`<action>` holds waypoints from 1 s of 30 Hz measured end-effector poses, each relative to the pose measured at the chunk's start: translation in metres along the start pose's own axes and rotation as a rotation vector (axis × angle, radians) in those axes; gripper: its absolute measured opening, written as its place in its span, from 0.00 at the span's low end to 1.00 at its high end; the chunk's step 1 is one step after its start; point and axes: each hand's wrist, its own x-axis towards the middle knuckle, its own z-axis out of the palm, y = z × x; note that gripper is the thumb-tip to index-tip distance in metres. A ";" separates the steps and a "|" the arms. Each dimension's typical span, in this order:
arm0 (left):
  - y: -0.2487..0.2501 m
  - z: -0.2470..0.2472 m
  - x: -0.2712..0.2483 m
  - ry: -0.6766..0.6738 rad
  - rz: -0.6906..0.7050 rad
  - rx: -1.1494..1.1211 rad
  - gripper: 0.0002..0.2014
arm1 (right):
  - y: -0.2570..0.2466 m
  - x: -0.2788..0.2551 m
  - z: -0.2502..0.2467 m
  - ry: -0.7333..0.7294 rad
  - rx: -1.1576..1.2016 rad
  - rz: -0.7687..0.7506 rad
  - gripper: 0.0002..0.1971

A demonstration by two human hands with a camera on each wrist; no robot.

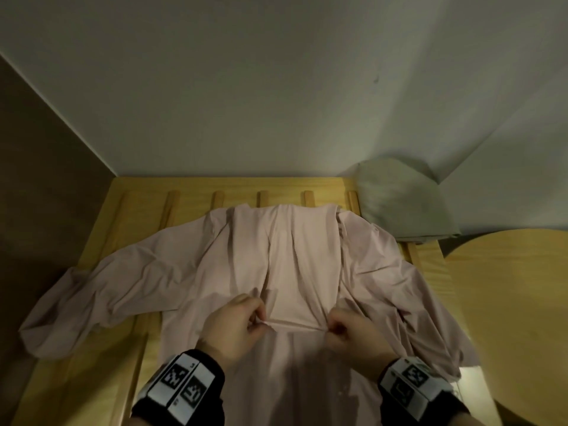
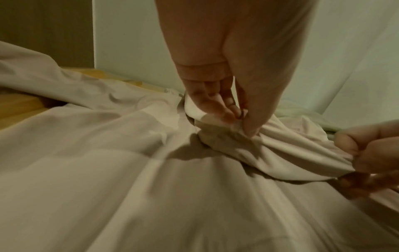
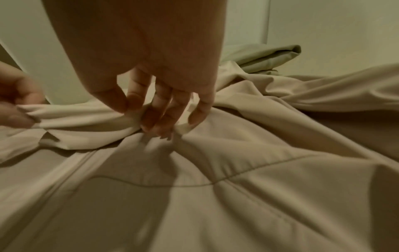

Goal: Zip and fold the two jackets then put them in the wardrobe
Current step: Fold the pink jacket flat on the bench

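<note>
Left wrist view: your left hand [image 2: 233, 95] pinches a gathered edge of the pink jacket [image 2: 90, 153], thumb and fingertips [image 2: 228, 116] clamped on the cloth. Right wrist view: your right hand [image 3: 155, 81] pinches the same ridge a little to the right, thumb against forefinger, other fingers curled down onto the fabric. Cloth is bunched and taut between the two grips.

Head view: both hands sit at the jacket's middle, near you, holding what looks like the near edge of an open front panel. The jacket lies spread on the slatted wooden bed frame [image 1: 129, 192], sleeves out to left and right, its far end at the slats.

Judgement: step in hand is lining up the front edges for zipping; folding not begun. No zipper pull is visible in any view, so I cannot tell whether the teeth are engaged.

Next move calls for finding the slider and seating the pin before pulling, keeping the edge taut.

A grey-green bundle [image 1: 399, 204] lies far right; possibly the second jacket, cannot confirm. A round wooden table [image 1: 507, 302] stands right.
</note>
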 end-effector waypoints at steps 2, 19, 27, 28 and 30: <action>0.004 -0.004 -0.001 0.056 0.009 0.002 0.05 | -0.004 0.000 -0.002 0.043 -0.015 -0.051 0.14; 0.032 0.022 0.013 -0.106 0.105 0.180 0.18 | 0.047 -0.020 -0.048 0.296 -0.272 0.399 0.25; 0.071 0.064 0.037 -0.270 0.208 0.342 0.34 | 0.088 -0.042 -0.063 0.249 -0.214 0.647 0.26; 0.074 0.069 0.036 -0.273 0.183 0.376 0.33 | 0.092 -0.044 -0.064 0.272 -0.208 0.642 0.22; 0.079 0.075 0.035 -0.261 0.143 0.412 0.32 | 0.098 -0.046 -0.069 0.289 -0.138 0.625 0.15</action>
